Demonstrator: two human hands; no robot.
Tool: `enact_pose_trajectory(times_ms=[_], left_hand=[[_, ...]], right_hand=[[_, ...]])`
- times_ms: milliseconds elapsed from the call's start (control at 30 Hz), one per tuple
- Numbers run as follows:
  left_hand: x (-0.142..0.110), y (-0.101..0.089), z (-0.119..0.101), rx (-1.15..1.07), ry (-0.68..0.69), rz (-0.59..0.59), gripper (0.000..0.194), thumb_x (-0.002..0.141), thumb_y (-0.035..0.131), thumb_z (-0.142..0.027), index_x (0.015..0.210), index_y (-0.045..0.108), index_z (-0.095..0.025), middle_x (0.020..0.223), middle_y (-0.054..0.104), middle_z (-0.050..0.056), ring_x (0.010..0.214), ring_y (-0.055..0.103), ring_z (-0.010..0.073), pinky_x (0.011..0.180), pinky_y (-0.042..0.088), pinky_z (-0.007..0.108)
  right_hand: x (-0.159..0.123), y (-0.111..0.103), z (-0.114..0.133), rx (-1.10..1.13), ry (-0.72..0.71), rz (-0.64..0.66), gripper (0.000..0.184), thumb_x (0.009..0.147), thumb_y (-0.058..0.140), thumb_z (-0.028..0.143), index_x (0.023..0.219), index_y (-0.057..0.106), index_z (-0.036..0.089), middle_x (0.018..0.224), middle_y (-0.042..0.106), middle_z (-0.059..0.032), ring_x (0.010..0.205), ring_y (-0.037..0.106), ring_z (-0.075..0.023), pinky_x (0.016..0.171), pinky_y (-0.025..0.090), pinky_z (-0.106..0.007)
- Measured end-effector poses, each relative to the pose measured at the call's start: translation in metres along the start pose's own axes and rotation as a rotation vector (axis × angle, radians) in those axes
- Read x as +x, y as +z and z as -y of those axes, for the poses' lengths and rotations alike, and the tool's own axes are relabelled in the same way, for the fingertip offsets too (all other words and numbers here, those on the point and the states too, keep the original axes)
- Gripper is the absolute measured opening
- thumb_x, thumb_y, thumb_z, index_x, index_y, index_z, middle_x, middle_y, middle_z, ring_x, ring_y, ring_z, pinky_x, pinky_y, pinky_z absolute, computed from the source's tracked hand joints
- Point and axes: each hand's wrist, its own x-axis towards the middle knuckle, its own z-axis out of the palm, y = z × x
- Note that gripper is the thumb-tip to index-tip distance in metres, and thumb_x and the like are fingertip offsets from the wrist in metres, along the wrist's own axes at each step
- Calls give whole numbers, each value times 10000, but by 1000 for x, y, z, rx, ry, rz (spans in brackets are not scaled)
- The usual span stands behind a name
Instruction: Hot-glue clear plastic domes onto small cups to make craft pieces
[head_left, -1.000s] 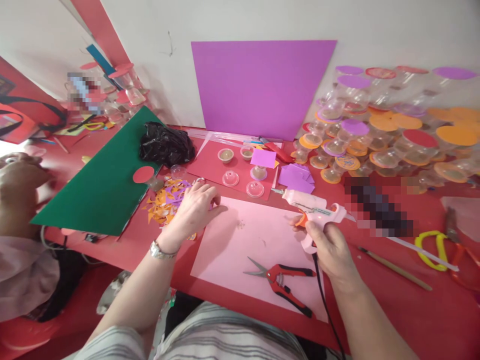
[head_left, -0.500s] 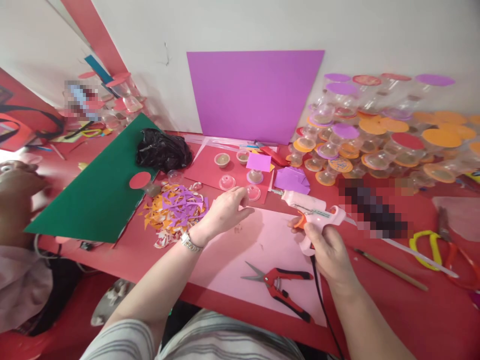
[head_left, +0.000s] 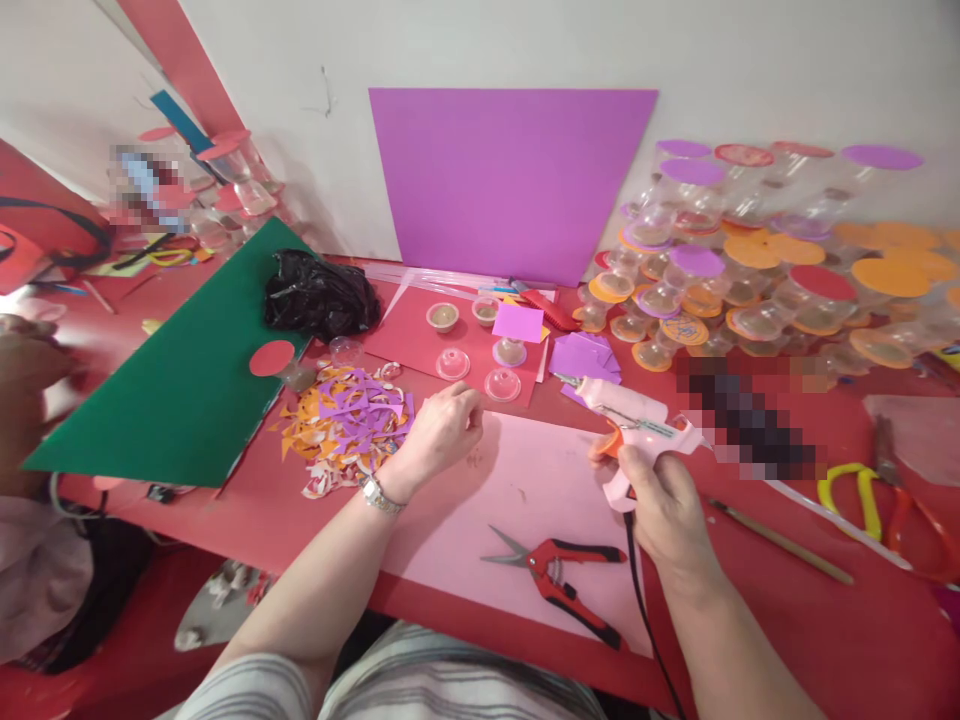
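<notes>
My right hand point(head_left: 660, 500) is wrapped round a pale pink glue gun point(head_left: 630, 415), a finger at its orange trigger. The gun's nozzle points left, close to a stack of purple paper squares point(head_left: 589, 358). My left hand point(head_left: 444, 430) hovers over the pink sheet point(head_left: 450, 540) with fingers curled in, and nothing shows in it. Just beyond it are two clear plastic domed pieces, one dome point(head_left: 502, 384) nearer the gun and another dome point(head_left: 453, 364) to its left. Behind them a purple square point(head_left: 519, 322) tops a small clear cup holding brownish filling.
Red-handled pruning shears point(head_left: 555, 570) lie open on the pink sheet. Paper scraps point(head_left: 349, 415), a black plastic bag point(head_left: 319, 295) and a green board point(head_left: 172, 380) are at left. Stacked clear cup shapes point(head_left: 720, 265) crowd the right. Another person's arm point(head_left: 26, 390) is at far left.
The glue gun has moved slightly right in my right hand. My left hand has drawn back a little toward me, its thumb now folded in. The view has shifted slightly.
</notes>
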Motion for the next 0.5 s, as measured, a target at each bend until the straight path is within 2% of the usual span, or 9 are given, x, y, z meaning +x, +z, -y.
enact_pose_trajectory(times_ms=[167, 233, 367, 500], left_hand=[[6, 2, 3, -1, -13, -34, 107, 808, 550, -100, 848, 514, -192, 917, 625, 65, 802, 611, 196, 701, 474, 302], [11, -1, 1, 6, 5, -29, 136, 833, 602, -152, 929, 512, -184, 965, 638, 83, 855, 629, 213, 732, 494, 316], [16, -1, -7, 61, 68, 48, 136, 873, 619, -171, 964, 521, -190, 924, 664, 63, 868, 655, 219, 766, 508, 324], [11, 4, -13, 111, 101, 127, 147, 886, 629, -165, 999, 537, -187, 936, 685, 60, 916, 665, 225, 808, 507, 330]], right_hand=[[1, -1, -3, -49, 6, 0, 295, 891, 629, 503, 869, 679, 213, 843, 753, -53, 743, 693, -186, 615, 547, -288], [1, -3, -3, -60, 2, 5, 296, 889, 630, 502, 865, 683, 212, 857, 755, -54, 742, 690, -187, 623, 546, -291], [2, -4, -3, -60, 16, -1, 303, 873, 651, 503, 844, 700, 206, 849, 750, -52, 718, 682, -177, 628, 546, -284], [2, -6, -2, -21, 34, -20, 299, 838, 694, 503, 825, 704, 205, 812, 741, -45, 722, 690, -180, 638, 562, -284]])
